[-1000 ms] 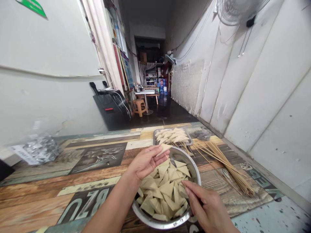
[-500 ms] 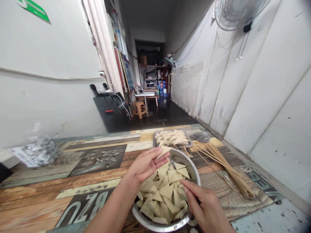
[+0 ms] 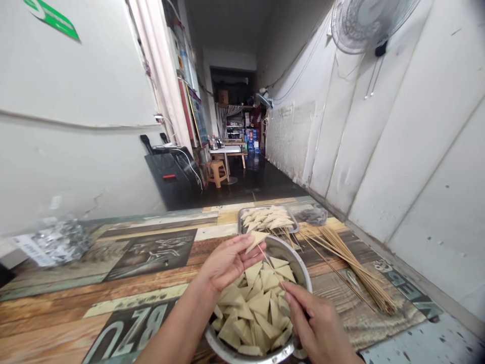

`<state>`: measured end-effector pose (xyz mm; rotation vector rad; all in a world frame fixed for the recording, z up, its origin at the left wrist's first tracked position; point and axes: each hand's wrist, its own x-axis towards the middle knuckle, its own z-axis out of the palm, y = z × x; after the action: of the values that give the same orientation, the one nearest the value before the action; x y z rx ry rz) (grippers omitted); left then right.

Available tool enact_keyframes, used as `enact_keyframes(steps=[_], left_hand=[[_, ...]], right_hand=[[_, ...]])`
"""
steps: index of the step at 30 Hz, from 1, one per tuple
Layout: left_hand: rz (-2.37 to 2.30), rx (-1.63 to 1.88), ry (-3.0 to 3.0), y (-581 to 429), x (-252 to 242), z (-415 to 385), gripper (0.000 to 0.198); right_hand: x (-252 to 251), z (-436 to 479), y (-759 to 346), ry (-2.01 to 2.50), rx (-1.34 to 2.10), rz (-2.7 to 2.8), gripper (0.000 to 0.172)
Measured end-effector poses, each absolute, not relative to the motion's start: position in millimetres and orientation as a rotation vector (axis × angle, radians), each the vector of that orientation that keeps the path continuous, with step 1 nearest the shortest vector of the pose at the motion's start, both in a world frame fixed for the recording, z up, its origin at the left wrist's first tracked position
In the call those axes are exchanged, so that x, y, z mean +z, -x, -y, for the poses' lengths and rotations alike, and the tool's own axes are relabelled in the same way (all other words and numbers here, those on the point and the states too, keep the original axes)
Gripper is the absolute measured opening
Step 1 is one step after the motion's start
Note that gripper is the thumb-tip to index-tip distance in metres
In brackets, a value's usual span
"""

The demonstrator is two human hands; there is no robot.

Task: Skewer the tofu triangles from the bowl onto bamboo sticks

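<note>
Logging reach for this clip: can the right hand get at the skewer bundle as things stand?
Likely yes: the skewer bundle lies to the right of the right hand with nothing visible blocking the way, though that hand pinches one skewer.

wall fan (image 3: 369, 23), stool (image 3: 216, 166), green sign (image 3: 57, 23)

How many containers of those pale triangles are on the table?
2. A metal bowl is nearest, partly covered by the left hand and the right hand; a tray sits just beyond it. Both containers hold pale triangles. Others could be hidden.
</note>
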<state>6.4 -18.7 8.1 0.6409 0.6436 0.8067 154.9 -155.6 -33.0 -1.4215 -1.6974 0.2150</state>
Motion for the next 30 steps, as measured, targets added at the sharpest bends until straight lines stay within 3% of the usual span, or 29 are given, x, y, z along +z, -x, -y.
enact_keyframes(steps=[30], left_hand=[[-0.642, 0.881, -0.644, -8.7, 10.4, 21.3, 0.007]], right_hand=[[-39.4, 143.8, -149.1, 1.305, 0.047, 1.752, 0.029]])
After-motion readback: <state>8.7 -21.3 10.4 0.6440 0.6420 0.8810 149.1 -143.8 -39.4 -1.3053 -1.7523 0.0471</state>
